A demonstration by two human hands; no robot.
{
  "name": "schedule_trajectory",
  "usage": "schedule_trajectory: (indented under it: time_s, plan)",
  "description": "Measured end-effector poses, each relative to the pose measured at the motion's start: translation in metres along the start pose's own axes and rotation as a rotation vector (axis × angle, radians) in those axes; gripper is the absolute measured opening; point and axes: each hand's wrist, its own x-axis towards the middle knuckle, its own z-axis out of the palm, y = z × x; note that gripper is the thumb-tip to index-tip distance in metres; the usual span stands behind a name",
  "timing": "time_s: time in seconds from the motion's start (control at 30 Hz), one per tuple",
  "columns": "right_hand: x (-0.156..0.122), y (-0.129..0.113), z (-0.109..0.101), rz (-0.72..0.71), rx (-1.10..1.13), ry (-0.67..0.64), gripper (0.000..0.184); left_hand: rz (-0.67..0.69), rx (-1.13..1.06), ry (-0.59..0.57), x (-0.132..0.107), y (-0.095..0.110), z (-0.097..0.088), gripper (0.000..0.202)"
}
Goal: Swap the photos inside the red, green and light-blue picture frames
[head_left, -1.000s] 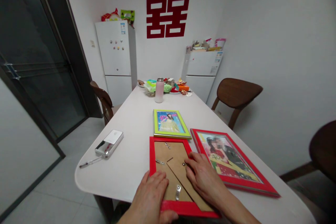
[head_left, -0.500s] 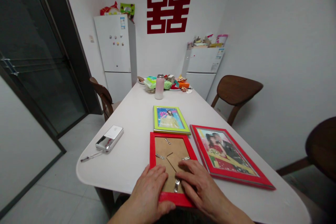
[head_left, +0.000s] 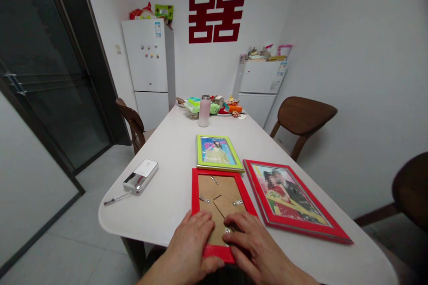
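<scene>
A small red picture frame (head_left: 219, 177) lies face down at the near edge of the white table (head_left: 174, 160), its brown backing board with metal clips showing. My left hand (head_left: 194, 242) rests flat on the frame's near left part, fingers stretched out, thumb over the near rim. My right hand (head_left: 252, 245) lies beside it on the near right part, with its fingertips at a metal clip (head_left: 228, 230) on the backing. Neither hand holds anything up.
A green-framed photo (head_left: 217, 152) lies just beyond, a larger red-framed photo (head_left: 290, 198) to the right. At the left are a silver power bank (head_left: 140, 175) and a pen (head_left: 115, 198). A pink bottle (head_left: 203, 111) and snacks stand at the far end. Brown chairs (head_left: 302, 118) flank the table.
My right hand has slid from the backing's middle toward the near edge, close to the left hand. The view has shifted slightly; the frame stays flat on the table.
</scene>
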Motion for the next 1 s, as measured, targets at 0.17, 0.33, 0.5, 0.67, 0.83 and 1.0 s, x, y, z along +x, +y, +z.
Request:
schedule_trajectory:
  time_s: [0.17, 0.33, 0.5, 0.67, 0.83, 1.0]
  plan:
    - [0.025, 0.004, 0.008, 0.044, 0.047, 0.063, 0.029, 0.007, -0.011, -0.029, 0.001, 0.002, -0.003, 0.066]
    - [0.064, 0.007, 0.019, 0.115, -0.031, 0.107, 0.024, 0.063, -0.018, -0.001, 0.002, 0.004, -0.007, 0.067]
    - [0.088, 0.011, 0.027, 0.207, -0.096, 0.091, 0.021, 0.049, -0.019, -0.009, 0.002, 0.002, -0.007, 0.065]
    - [0.091, 0.012, 0.032, 0.207, -0.112, 0.086, 0.021, 0.048, -0.038, -0.015, 0.003, 0.001, -0.007, 0.065]
    - [0.090, 0.010, 0.030, 0.172, -0.096, 0.071, 0.021, 0.057, -0.038, -0.016, 0.004, -0.002, -0.005, 0.064]
    - [0.095, 0.032, 0.025, 0.275, -0.097, 0.137, 0.021, 0.018, -0.025, -0.059, 0.000, -0.001, -0.007, 0.062]
